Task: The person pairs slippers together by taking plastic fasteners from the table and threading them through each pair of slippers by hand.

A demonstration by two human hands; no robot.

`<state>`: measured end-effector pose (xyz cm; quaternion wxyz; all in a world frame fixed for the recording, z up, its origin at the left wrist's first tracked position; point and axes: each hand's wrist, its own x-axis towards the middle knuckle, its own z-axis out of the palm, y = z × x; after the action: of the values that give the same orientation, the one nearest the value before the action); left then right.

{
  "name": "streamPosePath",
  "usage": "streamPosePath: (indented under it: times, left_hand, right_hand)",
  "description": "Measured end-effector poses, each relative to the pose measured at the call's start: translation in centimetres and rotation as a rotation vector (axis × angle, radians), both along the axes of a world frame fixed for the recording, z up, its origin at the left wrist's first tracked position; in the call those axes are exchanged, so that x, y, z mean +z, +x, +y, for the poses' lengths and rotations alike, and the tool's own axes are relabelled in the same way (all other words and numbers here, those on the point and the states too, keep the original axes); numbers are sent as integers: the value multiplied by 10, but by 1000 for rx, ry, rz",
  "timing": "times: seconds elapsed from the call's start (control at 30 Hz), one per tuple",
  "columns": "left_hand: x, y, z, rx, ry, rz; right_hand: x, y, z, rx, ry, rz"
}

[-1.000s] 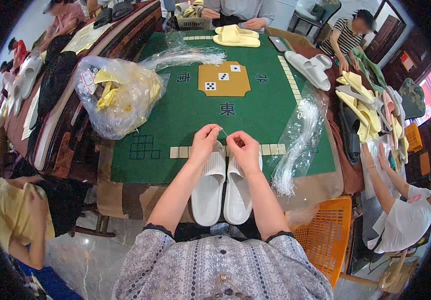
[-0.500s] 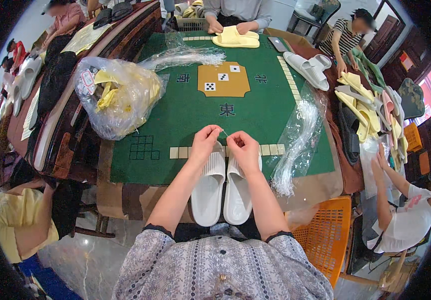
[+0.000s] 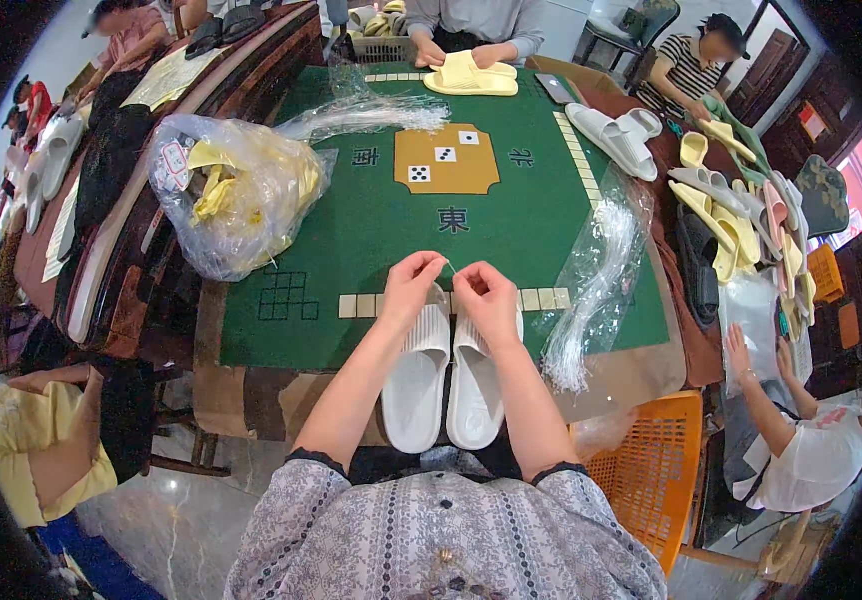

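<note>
Light Stuff, Small Pinch

In the head view, I work over the near side of the counter (image 3: pixel 541 235), above the toe ends of a pair of slides. My left grip (image 3: pixel 413 284) is narrowed to a thumb-and-finger pinch, and my right grip (image 3: pixel 488 295) faces it the same way. Between them runs a thin white strand (image 3: pixel 452 267), pinched on both sides as far as I can make out; its ends are lost behind my fingers. I judge it next to weightless, bendy and rather slick, so fingertips suit it better than a palm, and close to the tip is where I'd take hold.

Below, between my forearms, the left white slipper (image 3: pixel 414 400) and the right white slipper (image 3: pixel 471 405) lie side by side, toes away from me. They look like moulded foam: light, springy, hard to damage. I'd hold one by its ribbed strap. To the right, a clear bag (image 3: pixel 601 285) carries more such strands, likely to tangle.
</note>
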<state>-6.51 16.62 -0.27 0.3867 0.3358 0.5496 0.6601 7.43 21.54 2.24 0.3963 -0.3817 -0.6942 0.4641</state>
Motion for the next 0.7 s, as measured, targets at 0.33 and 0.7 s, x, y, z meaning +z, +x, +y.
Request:
streamPosePath:
  times: [0.33, 0.7]
  left_hand:
    - [5, -4, -3, -50, -102, -145]
    - [4, 0, -3, -115, -87, 14]
  right_hand:
    - [4, -1, -2, 0, -40, 78]
    - [-9, 0, 3, -16, -54, 60]
